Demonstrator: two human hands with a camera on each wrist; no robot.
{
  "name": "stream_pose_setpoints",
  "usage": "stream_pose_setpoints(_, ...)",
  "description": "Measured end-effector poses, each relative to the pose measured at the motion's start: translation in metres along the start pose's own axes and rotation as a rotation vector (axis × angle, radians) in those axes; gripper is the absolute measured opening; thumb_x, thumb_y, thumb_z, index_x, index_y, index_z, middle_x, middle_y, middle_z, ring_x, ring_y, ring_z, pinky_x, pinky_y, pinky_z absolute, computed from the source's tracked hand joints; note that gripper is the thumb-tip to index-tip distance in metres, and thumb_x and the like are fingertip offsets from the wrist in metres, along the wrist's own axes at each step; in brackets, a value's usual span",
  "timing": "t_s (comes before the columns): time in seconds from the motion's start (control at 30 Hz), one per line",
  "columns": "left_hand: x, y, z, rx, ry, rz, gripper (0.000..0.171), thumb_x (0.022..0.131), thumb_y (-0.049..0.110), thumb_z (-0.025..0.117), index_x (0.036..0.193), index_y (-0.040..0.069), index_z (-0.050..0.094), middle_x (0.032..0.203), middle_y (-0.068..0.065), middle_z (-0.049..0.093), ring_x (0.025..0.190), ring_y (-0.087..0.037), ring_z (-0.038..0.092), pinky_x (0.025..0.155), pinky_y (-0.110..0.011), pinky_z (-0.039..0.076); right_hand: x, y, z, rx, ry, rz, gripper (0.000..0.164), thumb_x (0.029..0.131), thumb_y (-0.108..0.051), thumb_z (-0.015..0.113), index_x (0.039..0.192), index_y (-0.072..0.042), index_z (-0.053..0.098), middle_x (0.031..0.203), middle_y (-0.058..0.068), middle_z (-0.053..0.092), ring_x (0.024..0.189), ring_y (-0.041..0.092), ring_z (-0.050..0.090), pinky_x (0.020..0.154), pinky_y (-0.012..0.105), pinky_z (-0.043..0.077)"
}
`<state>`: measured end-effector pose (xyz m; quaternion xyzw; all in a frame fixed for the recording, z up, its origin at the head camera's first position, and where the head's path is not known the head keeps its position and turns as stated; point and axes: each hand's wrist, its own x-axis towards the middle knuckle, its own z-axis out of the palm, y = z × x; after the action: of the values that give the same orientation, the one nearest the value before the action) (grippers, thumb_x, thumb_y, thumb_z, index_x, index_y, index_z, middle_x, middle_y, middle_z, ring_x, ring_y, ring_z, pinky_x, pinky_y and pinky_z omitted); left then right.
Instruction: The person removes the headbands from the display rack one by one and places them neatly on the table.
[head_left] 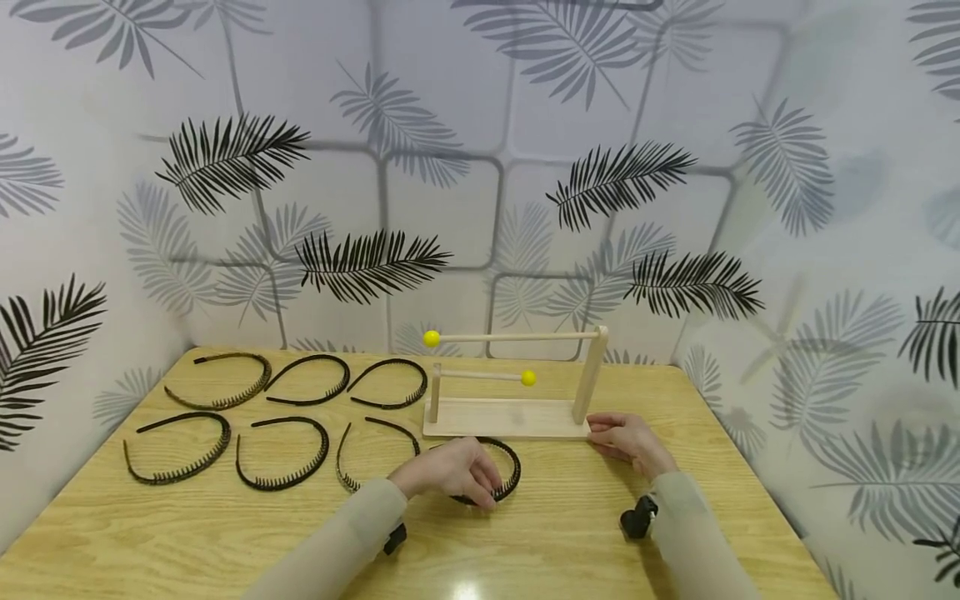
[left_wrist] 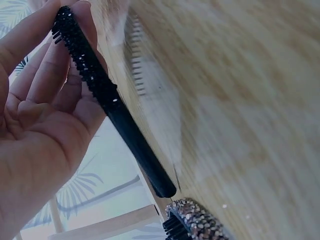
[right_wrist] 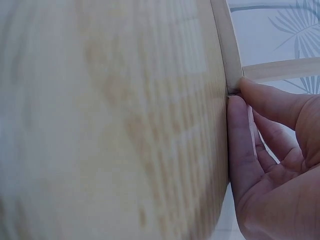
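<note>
My left hand (head_left: pixel 453 468) pinches a black headband (head_left: pixel 516 472) at the front middle of the table. Dark glittering stones and short comb teeth line the band's side in the left wrist view, where thumb and fingers meet at its far part. A pale wooden stand (head_left: pixel 510 421) is behind that hand, with two posts and two horizontal rods, each tipped with a yellow ball. At the right end of its base, my right hand (head_left: pixel 636 442) grips the corner between thumb and index finger, as the right wrist view shows. Part of the headband is hidden under the left hand.
Several other dark toothed headbands lie in two rows across the left of the wooden table (head_left: pixel 570 542). The closest, a stone-covered headband (left_wrist: pixel 197 217), is just left of my left hand. Behind the table hangs a leaf-patterned cloth (head_left: pixel 465 208).
</note>
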<state>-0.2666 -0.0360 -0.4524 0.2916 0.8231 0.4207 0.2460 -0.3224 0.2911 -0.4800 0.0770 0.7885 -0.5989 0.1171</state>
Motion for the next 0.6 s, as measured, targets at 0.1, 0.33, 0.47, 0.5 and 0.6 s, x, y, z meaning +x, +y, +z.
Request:
stream_pose_setpoints(0.1, -0.0006, -0.0021, -0.0005, 0.006, 0.000, 0.008, 0.015, 0.080, 0.003, 0.080, 0.094, 0.003, 0.076, 0.085, -0.006, 0.076, 0.077, -0.011, 0.071, 0.071, -0.023, 0.056, 0.0003, -0.0002, 0.0018, 0.000, -0.005, 0.001, 0.048, 0.093, -0.002, 0.064, 0.138, 0.006, 0.050, 0.133, 0.022, 0.057, 0.091, 0.006, 0.068, 0.085, 0.027, 0.058)
stream_pose_setpoints(0.33, -0.0023, -0.0037, -0.0021, 0.023, 0.005, 0.023, 0.014, 0.084, 0.009, 0.078, 0.097, 0.003, 0.075, 0.087, -0.003, 0.076, 0.078, -0.010, 0.069, 0.068, -0.025, 0.056, 0.0009, -0.0007, 0.0026, -0.006, 0.000, 0.005, 0.048, 0.093, -0.002, 0.064, 0.138, 0.006, 0.050, 0.135, 0.022, 0.055, 0.092, 0.006, 0.067, 0.086, 0.028, 0.057)
stream_pose_setpoints(0.47, -0.0040, -0.0050, -0.0048, 0.059, 0.019, 0.041, 0.015, 0.089, 0.014, 0.073, 0.100, 0.004, 0.075, 0.089, 0.000, 0.075, 0.080, -0.008, 0.067, 0.072, -0.026, 0.055, 0.0006, -0.0008, 0.0015, -0.002, 0.008, 0.010, 0.048, 0.092, -0.001, 0.065, 0.138, 0.005, 0.051, 0.126, 0.017, 0.060, 0.090, 0.006, 0.067, 0.085, 0.028, 0.058)
stream_pose_setpoints(0.5, -0.0046, -0.0057, -0.0058, 0.064, 0.027, 0.042, 0.015, 0.090, 0.015, 0.072, 0.100, 0.005, 0.075, 0.089, 0.002, 0.075, 0.081, -0.007, 0.067, 0.074, -0.026, 0.055, 0.0006, -0.0010, 0.0013, -0.003, 0.009, 0.011, 0.048, 0.092, -0.001, 0.065, 0.138, 0.005, 0.051, 0.123, 0.015, 0.061, 0.089, 0.006, 0.067, 0.085, 0.028, 0.058)
stream_pose_setpoints(0.6, -0.0069, -0.0071, -0.0098, 0.072, 0.063, 0.053, 0.015, 0.092, 0.018, 0.069, 0.100, 0.008, 0.076, 0.090, 0.004, 0.074, 0.083, -0.007, 0.067, 0.076, -0.028, 0.055, -0.0001, -0.0019, 0.0016, -0.003, 0.012, 0.016, 0.048, 0.092, -0.001, 0.065, 0.138, 0.004, 0.052, 0.115, 0.011, 0.062, 0.088, 0.006, 0.067, 0.084, 0.027, 0.058)
